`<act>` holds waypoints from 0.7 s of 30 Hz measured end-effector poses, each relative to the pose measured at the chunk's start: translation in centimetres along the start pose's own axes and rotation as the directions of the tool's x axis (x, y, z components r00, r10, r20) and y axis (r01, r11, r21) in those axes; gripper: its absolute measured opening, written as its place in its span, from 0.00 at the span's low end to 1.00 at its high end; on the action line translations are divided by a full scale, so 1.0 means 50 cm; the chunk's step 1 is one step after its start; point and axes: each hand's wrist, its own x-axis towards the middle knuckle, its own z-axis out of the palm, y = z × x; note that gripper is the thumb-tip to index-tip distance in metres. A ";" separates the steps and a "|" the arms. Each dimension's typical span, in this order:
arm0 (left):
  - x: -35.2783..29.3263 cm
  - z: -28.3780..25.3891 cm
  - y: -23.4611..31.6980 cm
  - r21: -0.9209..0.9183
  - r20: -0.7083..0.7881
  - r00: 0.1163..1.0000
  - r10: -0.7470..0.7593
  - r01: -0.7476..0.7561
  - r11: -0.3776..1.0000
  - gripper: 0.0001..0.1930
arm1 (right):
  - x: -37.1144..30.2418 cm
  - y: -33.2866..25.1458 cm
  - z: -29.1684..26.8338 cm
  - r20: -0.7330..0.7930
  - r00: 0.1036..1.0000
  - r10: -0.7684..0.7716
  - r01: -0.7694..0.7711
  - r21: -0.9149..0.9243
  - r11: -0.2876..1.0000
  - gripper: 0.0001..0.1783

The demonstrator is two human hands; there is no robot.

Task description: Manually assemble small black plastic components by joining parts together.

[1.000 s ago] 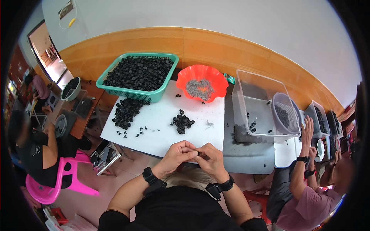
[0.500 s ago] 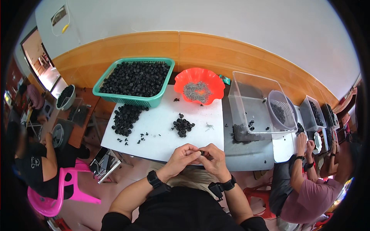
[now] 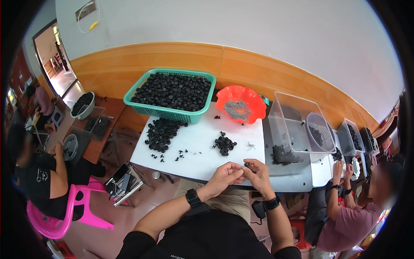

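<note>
Near the front edge of the white board [image 3: 202, 166], my two hands meet fingertip to fingertip. My right hand [image 3: 260, 175] pinches a small black plastic part [image 3: 246, 164] between thumb and index finger. The fingers of my left hand [image 3: 225, 178] are closed right beside it; what they hold, if anything, is hidden. Beyond my hands is a small pile of black plastic parts [image 3: 224, 144]. A larger heap of round black caps [image 3: 163, 134] lies to the left, with several tiny black pieces [image 3: 181, 155] scattered in front of it.
A green basket [image 3: 200, 115] full of black caps stands at the back, beside a red scalloped bowl [image 3: 258, 107] of thin metal pins. To the right is a clear plastic bin [image 3: 282, 125] and a grey-purple basket [image 3: 332, 134]. Other people sit working left and right.
The view has shifted left, so the scene sits further right and slightly lower. My hands stay together over the board's edge, and the black part now shows above my right fingertips.
</note>
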 end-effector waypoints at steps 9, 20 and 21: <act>-0.017 -0.005 0.002 -0.266 -0.077 0.996 0.054 -0.073 0.961 0.25 | 0.117 -0.139 -0.024 0.413 0.903 0.118 0.059 -0.392 0.918 0.16; -0.021 -0.018 -0.008 -0.270 0.044 0.985 0.165 -0.147 0.952 0.27 | 0.306 -0.250 0.218 0.063 0.904 -0.422 0.424 -0.031 0.905 0.25; -0.023 -0.016 -0.008 -0.265 0.044 0.985 0.165 -0.148 0.953 0.25 | 0.284 -0.242 0.218 0.092 0.911 -0.402 0.408 -0.075 0.910 0.25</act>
